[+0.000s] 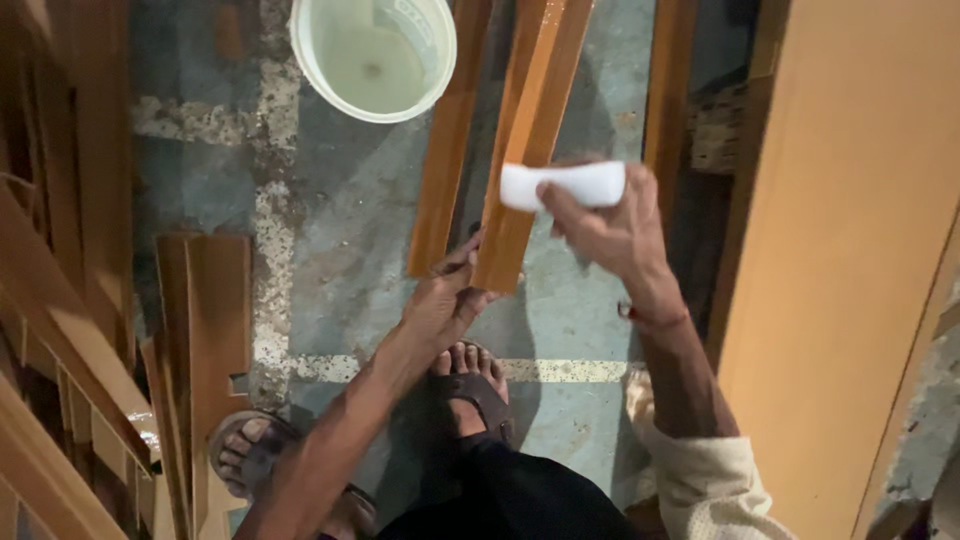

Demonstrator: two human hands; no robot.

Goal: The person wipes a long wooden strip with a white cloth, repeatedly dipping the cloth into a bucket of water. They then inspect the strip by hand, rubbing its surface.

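Observation:
My left hand (445, 300) grips the near end of a long brown wooden strip (530, 120) that slants away from me over the floor. My right hand (610, 225) holds a folded white cloth (565, 185) pressed against the strip's upper face, a little above the left hand. A red thread is tied round my right wrist. A second wooden strip (445, 150) lies just left of the held one. My sandalled feet (470, 385) stand below on the grey concrete.
A white plastic bucket (372, 55) with cloudy liquid stands at the top. Short boards (215, 330) lie on the floor at the left, beside stacked timber pieces (60, 330). A large tan panel (850, 250) stands upright on the right, with another strip (668, 90) near it.

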